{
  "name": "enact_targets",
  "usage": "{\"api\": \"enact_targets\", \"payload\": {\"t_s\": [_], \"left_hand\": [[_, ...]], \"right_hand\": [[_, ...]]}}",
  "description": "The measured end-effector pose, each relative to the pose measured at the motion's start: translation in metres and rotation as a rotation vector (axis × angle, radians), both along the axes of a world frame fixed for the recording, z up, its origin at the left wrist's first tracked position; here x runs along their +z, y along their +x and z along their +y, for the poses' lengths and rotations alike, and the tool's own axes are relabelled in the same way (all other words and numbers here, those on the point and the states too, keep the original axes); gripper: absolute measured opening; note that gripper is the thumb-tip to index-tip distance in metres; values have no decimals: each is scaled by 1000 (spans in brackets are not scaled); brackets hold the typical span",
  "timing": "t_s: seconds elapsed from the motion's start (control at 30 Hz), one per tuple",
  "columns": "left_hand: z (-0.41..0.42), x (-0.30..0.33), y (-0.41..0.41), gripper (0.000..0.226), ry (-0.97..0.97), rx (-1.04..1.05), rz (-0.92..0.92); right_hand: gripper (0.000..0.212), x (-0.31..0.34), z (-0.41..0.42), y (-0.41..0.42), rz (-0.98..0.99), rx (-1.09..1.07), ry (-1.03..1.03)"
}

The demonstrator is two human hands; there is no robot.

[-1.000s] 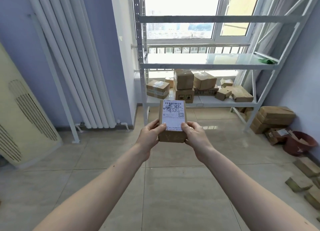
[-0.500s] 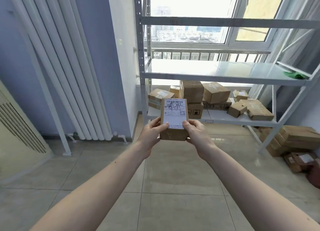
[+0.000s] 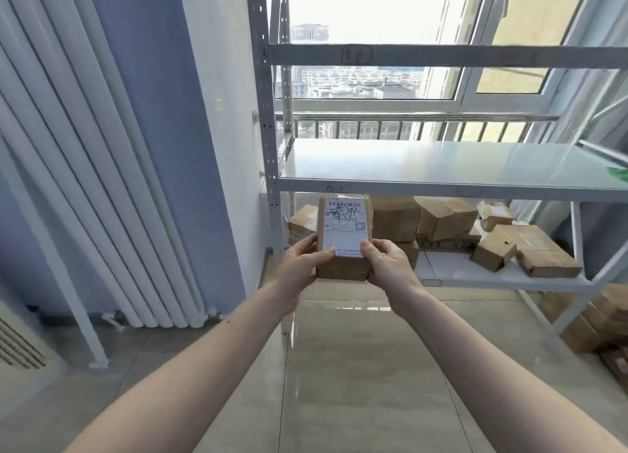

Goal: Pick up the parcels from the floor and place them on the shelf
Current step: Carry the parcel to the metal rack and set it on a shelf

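I hold a small brown cardboard parcel (image 3: pixel 343 238) with a white shipping label facing me, out in front at arm's length. My left hand (image 3: pixel 299 265) grips its left side and my right hand (image 3: pixel 390 269) its right side. Straight ahead stands a white metal shelf rack (image 3: pixel 441 167); its middle board is bare apart from something green at the far right edge. The parcel hangs just below that board's front edge, in front of the lower board (image 3: pixel 492 275), where several brown parcels (image 3: pixel 445 218) lie piled.
More cardboard boxes (image 3: pixel 594 320) sit on the tiled floor under and right of the rack. White pipes (image 3: pixel 102 180) lean against the blue wall at left. A cream slatted panel (image 3: pixel 17 347) stands at far left. A window lies behind the rack.
The rack has drawn closer and fills more of the view. Both hands keep the parcel, now level with the lower shelf space.
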State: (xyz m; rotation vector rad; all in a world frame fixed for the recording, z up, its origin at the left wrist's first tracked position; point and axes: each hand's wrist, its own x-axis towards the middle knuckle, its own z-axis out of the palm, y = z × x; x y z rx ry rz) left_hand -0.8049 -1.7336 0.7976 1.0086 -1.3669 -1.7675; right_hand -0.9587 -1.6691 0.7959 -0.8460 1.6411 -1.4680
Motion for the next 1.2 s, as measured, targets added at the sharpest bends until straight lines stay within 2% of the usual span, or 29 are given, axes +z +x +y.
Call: {"api": "enact_targets", "payload": {"t_s": [0.13, 0.27, 0.43, 0.53, 0.8, 0.93, 1.07, 1.2], "left_hand": [[-69, -6, -26, 60, 19, -24, -28], [-131, -14, -55, 68, 39, -25, -20], [-204, -21, -98, 49, 49, -27, 4], [-249, -26, -125, 51, 41, -4, -8], [-353, -22, -189, 66, 24, 52, -68], [-401, -29, -211, 57, 49, 60, -26], [-446, -34, -229, 68, 80, 72, -34], [-488, -36, -245, 47, 57, 46, -74]], "right_hand": [[33, -1, -62, -23, -10, -21, 3], [38, -4, -120, -51, 14, -42, 39], [33, -12, -194, -94, 39, -42, 63], [27, -14, -240, -121, 43, -31, 58], [32, -8, -349, -186, 48, 8, 94], [36, -12, -396, -207, 42, 22, 123], [35, -15, -438, -221, 45, 10, 138], [52, -21, -478, -234, 76, -33, 169]]}}
